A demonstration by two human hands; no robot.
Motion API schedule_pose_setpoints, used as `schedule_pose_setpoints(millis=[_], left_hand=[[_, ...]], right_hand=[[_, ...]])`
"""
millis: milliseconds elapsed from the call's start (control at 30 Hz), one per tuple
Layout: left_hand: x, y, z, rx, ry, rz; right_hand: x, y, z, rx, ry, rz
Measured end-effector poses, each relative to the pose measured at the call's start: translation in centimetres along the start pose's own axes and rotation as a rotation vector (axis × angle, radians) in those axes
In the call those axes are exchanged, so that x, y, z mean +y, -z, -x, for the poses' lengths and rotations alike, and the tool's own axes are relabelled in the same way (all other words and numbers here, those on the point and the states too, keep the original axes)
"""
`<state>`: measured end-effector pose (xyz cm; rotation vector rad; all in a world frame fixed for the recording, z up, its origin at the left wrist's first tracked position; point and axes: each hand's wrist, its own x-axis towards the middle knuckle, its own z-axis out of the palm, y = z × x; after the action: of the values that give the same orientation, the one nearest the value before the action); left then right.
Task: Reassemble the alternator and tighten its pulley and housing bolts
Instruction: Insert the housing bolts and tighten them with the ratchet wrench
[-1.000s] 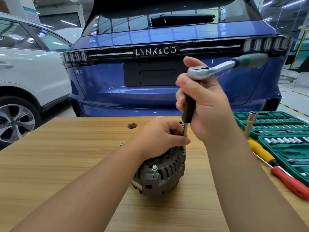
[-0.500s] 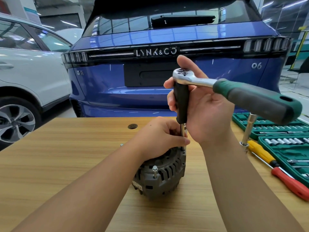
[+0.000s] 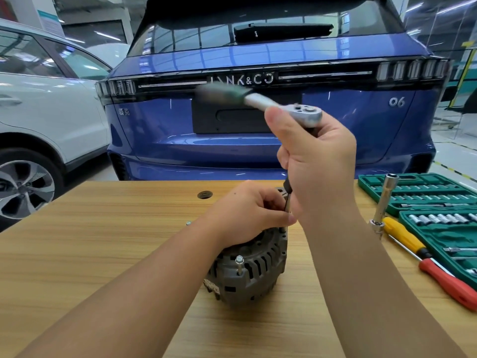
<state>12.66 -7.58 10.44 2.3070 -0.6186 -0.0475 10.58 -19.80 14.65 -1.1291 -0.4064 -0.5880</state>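
Standing on end near the middle of the wooden tabletop (image 3: pixel 103 254), the grey cast-metal alternator with slotted vents (image 3: pixel 254 270) is braced so that its housing bolts point upward for the tool. The left hand (image 3: pixel 247 210) lies curled over its top, fingers pinching around the thin steel extension shaft (image 3: pixel 287 202), seemingly to steady the socket end on a bolt at the right rim; that bolt itself is hidden. On the near-left side, a silver flanged housing bolt (image 3: pixel 239 262) stands well proud of the casing, so by my reading it is not yet run down. The right hand (image 3: pixel 317 161) sits directly above the alternator, wrapped round the black upper part of the shaft just under the chrome ratchet head with a green rubber handle (image 3: pixel 304 113). The handle points far-left and is blurred, which suggests spinning. To the right lie a yellow-and-red handled screwdriver (image 3: pixel 423 259), an upright silver deep socket tube (image 3: pixel 384 202) and an open green plastic socket case (image 3: pixel 438 202), within easy reach. Beyond the table edge stands a blue hatchback car (image 3: pixel 258 146)
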Motion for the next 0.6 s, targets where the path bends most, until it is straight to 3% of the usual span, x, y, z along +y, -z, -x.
schedule_pose_setpoints(millis=[67, 167, 267, 367, 600], left_hand=[[0.1, 0.0, 0.0, -0.001, 0.003, 0.004], [0.2, 0.1, 0.0, 0.008, 0.004, -0.018], [0.0, 0.1, 0.0, 0.001, -0.013, 0.011], [0.1, 0.1, 0.3, 0.014, -0.053, 0.055], [0.1, 0.1, 0.3, 0.044, -0.022, 0.029]], right_hand=[[0.1, 0.1, -0.2, 0.053, -0.004, 0.014], [0.0, 0.5, -0.5, -0.074, -0.006, -0.053], [0.5, 0.3, -0.2, -0.191, 0.141, -0.029], [1.0, -0.3, 0.1, -0.198, 0.212, 0.008], [0.5, -0.1, -0.3, -0.27, 0.054, -0.081]])
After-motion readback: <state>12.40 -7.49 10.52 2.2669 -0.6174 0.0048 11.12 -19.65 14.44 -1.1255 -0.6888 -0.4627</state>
